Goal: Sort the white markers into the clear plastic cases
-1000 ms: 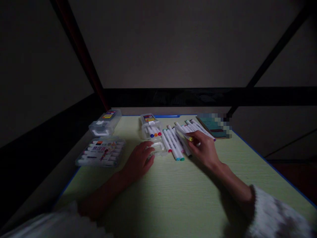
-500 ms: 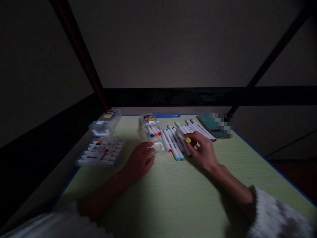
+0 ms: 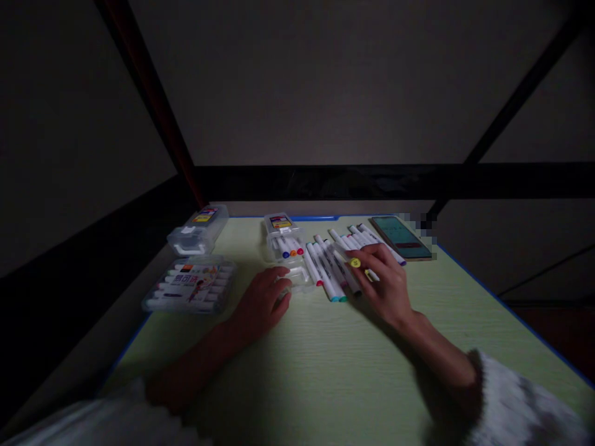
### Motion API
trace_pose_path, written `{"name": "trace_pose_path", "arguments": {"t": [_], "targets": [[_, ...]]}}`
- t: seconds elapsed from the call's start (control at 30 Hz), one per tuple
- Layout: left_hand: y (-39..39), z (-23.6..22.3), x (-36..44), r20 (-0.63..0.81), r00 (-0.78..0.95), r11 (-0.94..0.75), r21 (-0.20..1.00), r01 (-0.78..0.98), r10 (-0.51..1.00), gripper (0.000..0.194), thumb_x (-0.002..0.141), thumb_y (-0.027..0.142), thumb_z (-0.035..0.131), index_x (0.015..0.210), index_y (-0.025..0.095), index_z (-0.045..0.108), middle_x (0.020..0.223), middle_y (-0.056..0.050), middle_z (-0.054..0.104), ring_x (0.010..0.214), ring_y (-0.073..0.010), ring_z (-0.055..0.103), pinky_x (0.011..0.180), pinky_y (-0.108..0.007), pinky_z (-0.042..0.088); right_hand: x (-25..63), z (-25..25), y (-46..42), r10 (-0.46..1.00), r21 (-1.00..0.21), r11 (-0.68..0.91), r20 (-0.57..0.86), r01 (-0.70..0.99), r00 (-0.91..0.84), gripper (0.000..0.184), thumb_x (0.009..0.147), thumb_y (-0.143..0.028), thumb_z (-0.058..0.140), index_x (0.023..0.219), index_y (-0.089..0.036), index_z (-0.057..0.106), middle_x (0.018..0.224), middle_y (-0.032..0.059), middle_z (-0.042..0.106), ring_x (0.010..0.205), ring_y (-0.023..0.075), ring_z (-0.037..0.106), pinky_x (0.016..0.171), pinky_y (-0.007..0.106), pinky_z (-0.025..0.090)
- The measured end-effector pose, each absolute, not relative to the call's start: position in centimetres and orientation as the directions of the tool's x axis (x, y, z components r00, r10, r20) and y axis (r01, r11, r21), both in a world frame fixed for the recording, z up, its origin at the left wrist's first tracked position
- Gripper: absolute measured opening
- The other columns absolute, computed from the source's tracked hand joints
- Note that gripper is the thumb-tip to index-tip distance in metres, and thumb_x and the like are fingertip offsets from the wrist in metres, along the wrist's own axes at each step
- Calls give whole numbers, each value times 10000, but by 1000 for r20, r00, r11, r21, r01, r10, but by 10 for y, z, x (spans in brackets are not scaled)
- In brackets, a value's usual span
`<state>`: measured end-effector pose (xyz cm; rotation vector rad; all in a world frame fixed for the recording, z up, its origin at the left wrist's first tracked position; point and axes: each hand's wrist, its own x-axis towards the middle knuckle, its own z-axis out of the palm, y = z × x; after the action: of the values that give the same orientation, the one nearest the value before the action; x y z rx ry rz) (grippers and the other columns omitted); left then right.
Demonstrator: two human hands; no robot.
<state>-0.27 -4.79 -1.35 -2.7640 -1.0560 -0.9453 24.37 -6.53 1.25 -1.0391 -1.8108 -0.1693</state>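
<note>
My right hand (image 3: 387,280) pinches a white marker with a yellow cap (image 3: 352,260) just above a row of several loose white markers (image 3: 328,271) on the pale green table (image 3: 325,365). My left hand (image 3: 263,300) rests, fingers curled, on the open lid of a clear plastic marker case (image 3: 289,251) that holds a few markers with blue, orange and red caps.
A flat clear case full of markers (image 3: 189,285) lies at the left, with a closed clear case (image 3: 198,230) behind it. A phone (image 3: 401,237) lies at the back right. Dark bars and a dim wall stand behind the table.
My right hand has lifted the yellow-capped marker out of the row and drawn it slightly toward me. My left hand has stayed on the case lid.
</note>
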Motion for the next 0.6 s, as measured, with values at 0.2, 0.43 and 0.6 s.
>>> {"name": "trace_pose_path", "arguments": {"t": [0.2,0.43,0.6], "targets": [[-47,-14,-3,563,584,-772,165,614,585,136,819,155,479,922,151,567,1088,-122,577,1023,-232,542,866,-396,474,240,18,-70,502,-284,673,853,683,-140,250,826,-93,489,1032,-204,575,928,61,568,866,193,568,724,354,481],[-48,-13,-3,552,578,-764,184,618,601,142,818,152,474,919,157,573,1098,-116,580,1030,-225,539,884,-395,464,238,15,-71,511,-280,686,843,672,-170,303,834,-80,456,1101,-201,532,961,73,596,915,202,578,768,377,485],[-48,-14,-3,561,580,-768,171,617,591,133,816,149,482,916,155,569,1090,-117,577,1029,-224,540,879,-394,469,237,17,-73,520,-296,680,840,670,-156,308,834,-97,466,1109,-214,540,959,75,610,916,208,586,780,390,486]]}}
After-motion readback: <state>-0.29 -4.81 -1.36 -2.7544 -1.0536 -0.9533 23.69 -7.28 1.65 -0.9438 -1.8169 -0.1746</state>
